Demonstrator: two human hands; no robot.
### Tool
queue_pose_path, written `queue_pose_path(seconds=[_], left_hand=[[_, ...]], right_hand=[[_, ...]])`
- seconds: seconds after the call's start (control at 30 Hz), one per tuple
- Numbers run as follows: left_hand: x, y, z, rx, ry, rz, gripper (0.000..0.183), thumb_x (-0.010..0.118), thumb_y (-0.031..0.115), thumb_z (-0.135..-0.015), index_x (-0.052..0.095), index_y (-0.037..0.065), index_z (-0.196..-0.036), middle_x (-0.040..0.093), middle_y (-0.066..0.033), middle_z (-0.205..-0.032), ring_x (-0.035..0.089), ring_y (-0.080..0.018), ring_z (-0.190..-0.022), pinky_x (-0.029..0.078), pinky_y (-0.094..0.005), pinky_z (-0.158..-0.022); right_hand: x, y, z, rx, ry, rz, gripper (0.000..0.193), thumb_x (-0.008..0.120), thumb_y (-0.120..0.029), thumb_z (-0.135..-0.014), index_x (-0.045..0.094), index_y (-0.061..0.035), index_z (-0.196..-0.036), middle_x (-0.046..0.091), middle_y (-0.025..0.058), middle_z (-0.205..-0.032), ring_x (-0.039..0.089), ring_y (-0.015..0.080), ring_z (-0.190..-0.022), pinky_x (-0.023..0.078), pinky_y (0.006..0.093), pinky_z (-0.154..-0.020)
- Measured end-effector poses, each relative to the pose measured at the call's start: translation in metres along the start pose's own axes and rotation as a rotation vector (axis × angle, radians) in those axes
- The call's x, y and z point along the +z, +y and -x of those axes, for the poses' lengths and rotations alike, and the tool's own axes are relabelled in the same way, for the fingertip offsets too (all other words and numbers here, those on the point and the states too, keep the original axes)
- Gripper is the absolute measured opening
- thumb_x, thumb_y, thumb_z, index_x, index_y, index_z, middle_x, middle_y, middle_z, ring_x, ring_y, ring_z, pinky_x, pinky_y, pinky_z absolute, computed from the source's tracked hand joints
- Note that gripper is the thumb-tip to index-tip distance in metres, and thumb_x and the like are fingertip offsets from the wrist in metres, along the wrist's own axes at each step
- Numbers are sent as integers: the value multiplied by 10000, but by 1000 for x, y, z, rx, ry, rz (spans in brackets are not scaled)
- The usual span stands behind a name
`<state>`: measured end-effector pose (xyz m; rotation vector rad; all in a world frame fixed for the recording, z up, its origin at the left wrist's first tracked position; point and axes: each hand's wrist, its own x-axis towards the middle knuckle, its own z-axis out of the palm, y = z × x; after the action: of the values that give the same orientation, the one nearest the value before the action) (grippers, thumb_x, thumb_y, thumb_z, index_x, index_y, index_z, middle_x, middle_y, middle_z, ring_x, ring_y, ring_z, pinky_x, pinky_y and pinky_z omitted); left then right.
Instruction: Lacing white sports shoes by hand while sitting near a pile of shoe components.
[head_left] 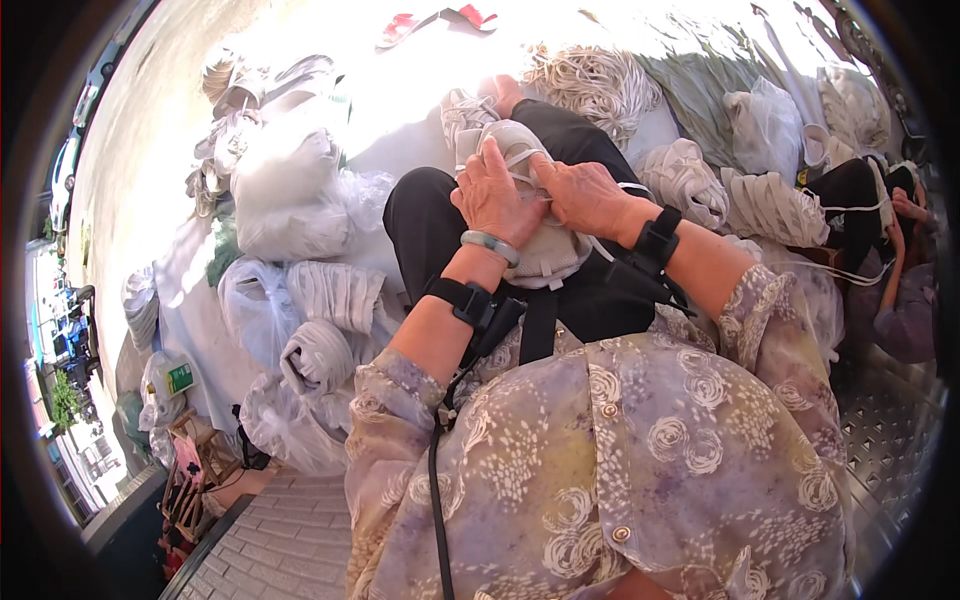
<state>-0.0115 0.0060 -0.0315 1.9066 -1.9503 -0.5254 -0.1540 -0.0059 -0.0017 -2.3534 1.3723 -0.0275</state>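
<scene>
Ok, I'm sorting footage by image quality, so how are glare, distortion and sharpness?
In the head view, sunlight washes out the ground along the top; a dark rim encloses the fisheye-curved scene; the co-worker at far right sits dim; left hand and right hand look fairly sharp.

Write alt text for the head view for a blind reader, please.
A person's left hand and right hand hold a beige, shoe-shaped fabric piece over black trousers. Around them lie translucent plastic bags, ribbed off-white bundles and a tangled heap of whitish cord; another person shows at right.
</scene>
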Motion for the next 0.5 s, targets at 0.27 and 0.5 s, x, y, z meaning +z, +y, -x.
queue_pose_path(seconds=[0.27, 0.5], left_hand=[[-3, 4, -1, -7, 1, 5, 930, 736, 348, -567, 260, 48, -1307, 445, -185, -1105, 445, -356, -1020, 343, -454, -819], [4, 1, 0, 9, 63, 35, 899, 730, 363, -583, 275, 47, -1291, 448, -182, -1103, 447, -357, -1010, 338, -456, -818]], right_hand=[[3, -5, 3, 75, 83, 28, 275, 600, -79, -686, 485, 33, -910, 613, 198, -845, 624, 350, -763, 499, 416, -661], [15, -4, 0, 37, -4, 83, 214, 602, -76, -687, 535, 29, -861, 618, 186, -817, 638, 319, -763, 510, 403, -647]])
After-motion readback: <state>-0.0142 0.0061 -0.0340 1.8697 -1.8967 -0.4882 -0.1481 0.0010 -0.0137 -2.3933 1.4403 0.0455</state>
